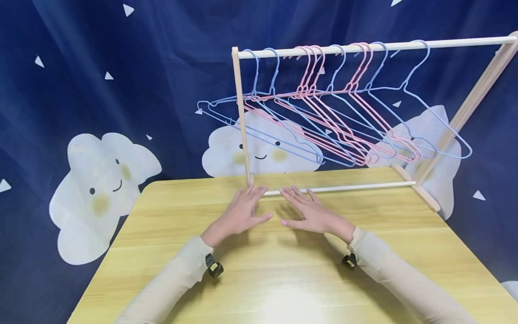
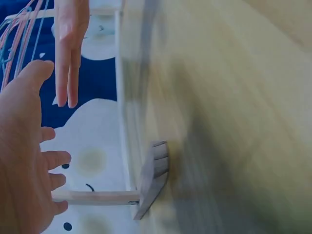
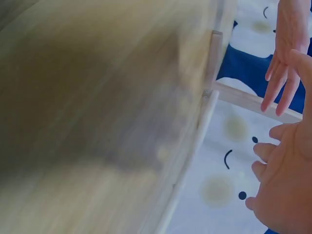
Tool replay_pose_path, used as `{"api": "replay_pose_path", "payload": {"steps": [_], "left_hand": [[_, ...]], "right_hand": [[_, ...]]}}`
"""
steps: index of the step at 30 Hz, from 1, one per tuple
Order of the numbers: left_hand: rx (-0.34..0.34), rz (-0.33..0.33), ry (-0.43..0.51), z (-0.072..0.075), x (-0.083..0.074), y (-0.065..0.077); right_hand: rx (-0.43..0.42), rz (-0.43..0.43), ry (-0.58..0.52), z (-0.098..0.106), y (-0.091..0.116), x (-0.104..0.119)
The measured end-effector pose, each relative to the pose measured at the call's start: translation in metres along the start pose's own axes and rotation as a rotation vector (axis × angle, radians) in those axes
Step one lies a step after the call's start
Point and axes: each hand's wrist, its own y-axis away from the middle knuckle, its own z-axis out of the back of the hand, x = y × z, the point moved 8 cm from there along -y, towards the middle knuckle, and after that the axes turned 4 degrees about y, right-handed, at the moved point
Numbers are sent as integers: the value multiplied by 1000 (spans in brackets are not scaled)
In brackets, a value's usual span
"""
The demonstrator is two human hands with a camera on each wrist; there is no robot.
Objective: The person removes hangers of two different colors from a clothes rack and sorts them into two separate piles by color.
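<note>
Both hands hover over the wooden table (image 1: pixel 162 252) in front of the rack, fingers spread and holding nothing. My left hand (image 1: pixel 239 213) is beside the rack's left post (image 1: pixel 242 117), its fingertips overlapping the post's foot in the head view. To the right, my right hand (image 1: pixel 313 213) points its fingers toward the lower rail (image 1: pixel 356 187). The thumbs face each other across a small gap. Above and behind them, several pink hangers (image 1: pixel 313 85) and blue hangers (image 1: pixel 429 108) hang from the top rail (image 1: pixel 469 42). In the left wrist view a wooden foot (image 2: pixel 155 178) of the rack shows.
A dark blue curtain (image 1: pixel 178 40) with white clouds (image 1: pixel 87 216) and triangles hangs behind the table. The rack's right post (image 1: pixel 469 108) leans at the table's back right, with its foot (image 1: pixel 425 198) on the tabletop. Black wrist cameras (image 1: pixel 214 269) sit on both sleeves.
</note>
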Motion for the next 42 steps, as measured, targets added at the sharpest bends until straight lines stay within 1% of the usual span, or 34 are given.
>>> {"api": "replay_pose_path", "payload": {"steps": [2,4,6,8,12,16,18,20,23,26,27,30,35,39,42], "left_hand": [[-61,1,48,8,2,-2],[-122,22,114,15,6,-5],[-179,61,197,22,13,-7],[-237,116,284,28,22,-9],[-385,187,463,39,38,-14],[-544,224,635,46,50,-18],[-610,247,703,50,56,-20],[-655,265,740,53,59,-23],[-683,264,771,57,63,-28],[-664,249,801,58,67,-34],[-655,244,817,58,69,-36],[-646,233,882,58,75,-42],[-676,205,982,56,85,-51],[-685,213,996,55,88,-56],[-684,217,989,54,89,-58]], "right_hand": [[-21,14,-15,5,2,4],[-52,33,-31,14,3,9],[-91,59,-36,26,3,17],[-138,90,-48,43,2,27],[-277,147,-80,91,-2,49],[-467,207,-142,145,-9,68],[-561,219,-178,171,-14,74],[-640,197,-224,193,-21,75],[-707,129,-335,220,-36,73],[-732,63,-453,238,-55,68],[-735,43,-473,242,-62,67],[-732,-4,-498,250,-81,63],[-694,-94,-503,255,-105,60],[-648,-177,-480,254,-123,58],[-631,-215,-454,252,-135,56]]}}
